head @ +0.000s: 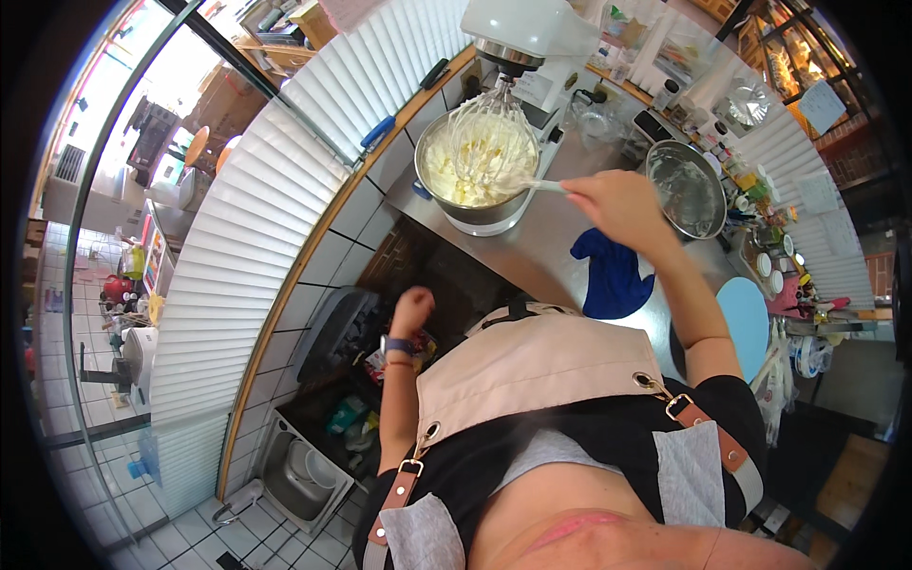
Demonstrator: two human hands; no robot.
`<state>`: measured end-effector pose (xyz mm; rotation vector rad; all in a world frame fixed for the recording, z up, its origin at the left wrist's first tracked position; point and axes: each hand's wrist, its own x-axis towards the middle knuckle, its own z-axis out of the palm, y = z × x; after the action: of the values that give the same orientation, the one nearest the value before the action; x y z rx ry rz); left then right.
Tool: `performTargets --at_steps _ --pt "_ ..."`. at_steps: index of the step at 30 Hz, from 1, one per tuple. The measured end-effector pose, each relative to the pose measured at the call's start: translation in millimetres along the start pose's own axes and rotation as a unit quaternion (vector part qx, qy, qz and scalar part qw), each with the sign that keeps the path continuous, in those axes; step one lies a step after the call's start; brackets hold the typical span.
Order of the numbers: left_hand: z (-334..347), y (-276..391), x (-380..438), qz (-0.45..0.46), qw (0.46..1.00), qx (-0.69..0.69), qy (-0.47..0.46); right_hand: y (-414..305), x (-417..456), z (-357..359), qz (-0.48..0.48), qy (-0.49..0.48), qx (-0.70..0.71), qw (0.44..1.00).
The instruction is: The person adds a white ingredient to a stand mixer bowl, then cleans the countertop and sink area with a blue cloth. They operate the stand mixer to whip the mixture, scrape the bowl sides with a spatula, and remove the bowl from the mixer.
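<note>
My right hand (616, 206) grips the pale handle of a spatula (547, 186), its blurred blade end at the rim of a steel mixing bowl (479, 215). Pale, creamy lumps with yellower patches (456, 167) fill the bowl. A wire whisk attachment (495, 132), coated with the same mixture, hangs from the raised head of a white stand mixer (524, 28) and reaches down into the bowl. Low at my left side, my left hand (413, 311) is loosely curled with nothing visible in it, apart from the bowl. A watch sits on that wrist.
A blue cloth (614, 276) lies on the steel counter (527, 249) near my right forearm. Behind it stands another steel bowl (687, 189) with white residue. A light-blue round board (742, 328) is at the right. Small jars line the back; a sink (296, 474) is lower left.
</note>
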<state>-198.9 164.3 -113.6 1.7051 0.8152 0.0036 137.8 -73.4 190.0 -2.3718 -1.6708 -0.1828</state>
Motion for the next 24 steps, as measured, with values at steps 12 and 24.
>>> performTargets --at_steps 12,24 --pt "-25 183 87 0.09 0.984 -0.066 0.137 -14 -38 -33 0.027 0.072 -0.018 0.997" --pt "-4 193 93 0.022 0.973 -0.167 0.155 9 -9 11 0.007 0.076 0.025 0.997"
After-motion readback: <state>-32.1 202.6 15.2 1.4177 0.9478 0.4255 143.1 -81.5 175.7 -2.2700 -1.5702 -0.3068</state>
